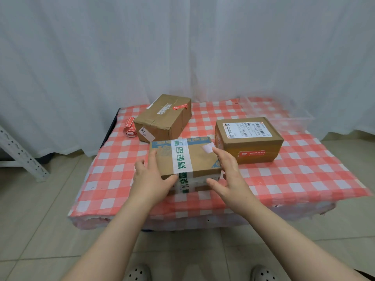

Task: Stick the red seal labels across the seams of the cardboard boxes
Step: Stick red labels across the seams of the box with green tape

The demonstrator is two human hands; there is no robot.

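The near box [203, 161] wears a white tape band [181, 157] printed in green with 易碎品, running over its top and down the near face. It is plain brown cardboard with blue printing along the edges and a torn white patch [209, 148] at its far right corner. It sits at the middle of the counter [304, 169], which is covered in red-and-white check.

The left hand [150, 177] lies flat against its left side and the right hand [229, 171] against its right. Each grip is loose and wide, with fingers straight and thumbs at the near face.

The far left box [162, 122] carries a red seal label [180, 107] on top and a sticker reading 76 [144, 132]. The right box [253, 147] has a barcoded shipping label [243, 129], too small to read, and a second red seal [252, 153] on its near side.

A strip of red labels [130, 127] lies left of the far box, and a clear plastic tub [284, 114] sits at the far right.
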